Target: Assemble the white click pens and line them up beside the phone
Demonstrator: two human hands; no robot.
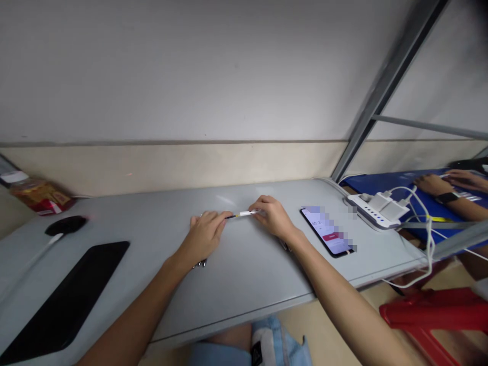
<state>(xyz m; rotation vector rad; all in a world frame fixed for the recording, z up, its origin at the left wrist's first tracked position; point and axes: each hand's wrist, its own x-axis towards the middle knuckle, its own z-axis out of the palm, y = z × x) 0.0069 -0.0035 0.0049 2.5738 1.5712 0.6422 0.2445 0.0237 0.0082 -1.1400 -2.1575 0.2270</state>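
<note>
A thin pen-like piece, white in the middle with a dark left part, spans the gap between my hands over the grey table. My left hand pinches its dark end. At its other end, my right hand closes its fingertips on a clear or whitish part. Small shiny metallic pieces lie beside my left wrist, partly hidden. More such pieces show under my right wrist.
A lit phone lies right, near a white power strip with cables. At left are a black flat slab, a black oval device and a bottle. Another person's hands are far right, above a red stool.
</note>
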